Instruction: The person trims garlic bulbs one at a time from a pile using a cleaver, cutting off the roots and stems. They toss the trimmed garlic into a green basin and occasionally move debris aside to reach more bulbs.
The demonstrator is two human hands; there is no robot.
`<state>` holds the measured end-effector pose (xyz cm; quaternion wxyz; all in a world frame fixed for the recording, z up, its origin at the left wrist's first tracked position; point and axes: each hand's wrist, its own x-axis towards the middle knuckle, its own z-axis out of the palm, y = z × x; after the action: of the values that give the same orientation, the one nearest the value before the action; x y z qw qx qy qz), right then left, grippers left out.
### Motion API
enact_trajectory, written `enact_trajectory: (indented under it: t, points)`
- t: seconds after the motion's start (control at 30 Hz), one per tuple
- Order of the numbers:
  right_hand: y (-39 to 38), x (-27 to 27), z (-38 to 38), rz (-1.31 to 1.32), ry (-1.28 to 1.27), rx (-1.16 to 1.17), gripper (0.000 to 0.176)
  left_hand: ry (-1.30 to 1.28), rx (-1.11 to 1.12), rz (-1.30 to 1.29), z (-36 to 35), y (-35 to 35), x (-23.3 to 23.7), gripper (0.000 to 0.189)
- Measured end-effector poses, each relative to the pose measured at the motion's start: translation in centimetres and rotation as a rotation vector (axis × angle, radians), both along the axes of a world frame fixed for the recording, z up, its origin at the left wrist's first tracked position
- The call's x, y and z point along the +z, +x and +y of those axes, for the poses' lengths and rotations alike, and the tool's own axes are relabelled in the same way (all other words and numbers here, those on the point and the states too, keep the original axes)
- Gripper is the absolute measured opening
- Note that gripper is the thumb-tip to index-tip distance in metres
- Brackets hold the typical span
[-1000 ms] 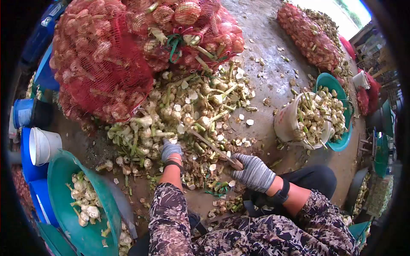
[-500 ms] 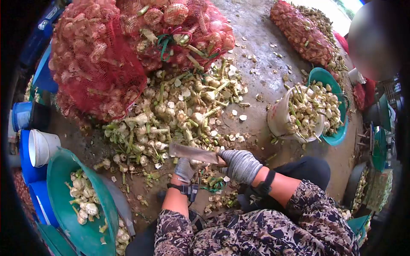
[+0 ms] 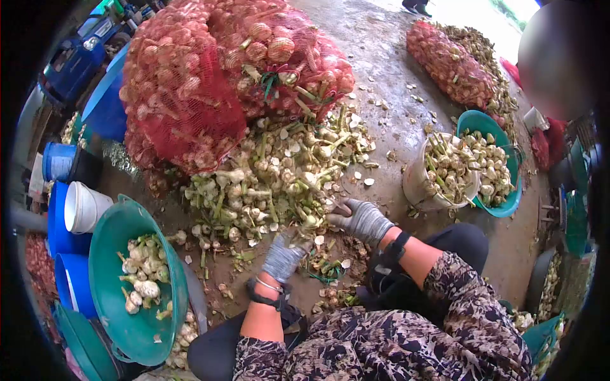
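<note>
My left hand (image 3: pixel 281 257), in a grey glove, grips a garlic bulb (image 3: pixel 309 222) by its stalk at the near edge of a heap of untrimmed garlic (image 3: pixel 273 174) on the concrete floor. Just to its right, my gloved right hand (image 3: pixel 365 220) is closed on the handle of a knife (image 3: pixel 327 198). The blade is seen edge-on, pointing up and left over the bulb. Cut stalks and skins (image 3: pixel 324 263) lie on the floor between my hands and my knees.
Red mesh sacks of garlic (image 3: pixel 190 95) are stacked behind the heap, with another sack (image 3: pixel 451 54) far right. A green basin (image 3: pixel 111 254) of trimmed bulbs stands left, beside a white bucket (image 3: pixel 82 206). A full white bucket (image 3: pixel 416 184) and a green basin (image 3: pixel 505 213) stand right. A person (image 3: pixel 553 57) is at top right.
My left hand took a bulb from the heap and drew it toward me. The knife, flat-on half a second ago, is now edge-on above the bulb.
</note>
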<state>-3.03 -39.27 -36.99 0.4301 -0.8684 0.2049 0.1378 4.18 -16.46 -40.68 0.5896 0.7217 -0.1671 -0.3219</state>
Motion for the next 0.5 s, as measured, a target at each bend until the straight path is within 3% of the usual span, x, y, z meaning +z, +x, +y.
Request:
enact_trajectory:
  t: [0.03, 0.07, 0.1, 0.17, 0.2, 0.23, 0.3, 0.37, 0.43, 0.5]
  points:
    - [0.1, 0.7, 1.1, -0.208, 0.186, -0.097, 0.051, 0.080, -0.034, -0.224, -0.4, -0.2, 0.4, 0.035]
    - [0.1, 2.1, 2.2, -0.259, 0.170, -0.075, 0.053, 0.160, -0.082, -0.162, -1.0, -0.3, 2.0, 0.049]
    - [0.0, 3.2, 3.1, -0.306, 0.155, -0.059, 0.055, 0.164, -0.090, -0.159, -0.9, -0.5, 2.2, 0.049]
    - [0.5, 1.5, 2.9, -0.351, 0.309, 0.012, 0.041, 0.018, -0.077, -0.444, -0.2, -1.0, 2.5, 0.073]
    - [0.6, 1.8, 2.9, -0.243, 0.474, -0.125, 0.039, -0.226, 0.000, -0.152, 0.5, -1.3, 1.6, 0.085]
    - [0.8, 3.2, 3.1, -0.131, 0.636, -0.257, 0.038, -0.356, 0.055, 0.057, 0.7, -2.0, 4.7, 0.081]
    - [0.4, 3.7, 3.2, -0.004, 0.771, -0.297, 0.041, -0.530, 0.087, 0.054, 1.1, -1.8, 3.6, 0.070]
    - [0.3, 0.4, 4.0, 0.059, 0.890, -0.290, 0.045, -0.449, 0.154, 0.127, 1.6, -2.1, 2.5, 0.061]
    - [0.0, 1.2, 4.6, 0.256, 0.780, -0.223, 0.047, -0.573, 0.311, 0.313, 1.0, -2.5, 2.2, 0.060]
    - [-0.1, 0.5, 5.3, -0.040, 0.379, -0.040, 0.046, -0.629, 0.271, 0.221, 1.1, -2.3, 1.5, 0.059]
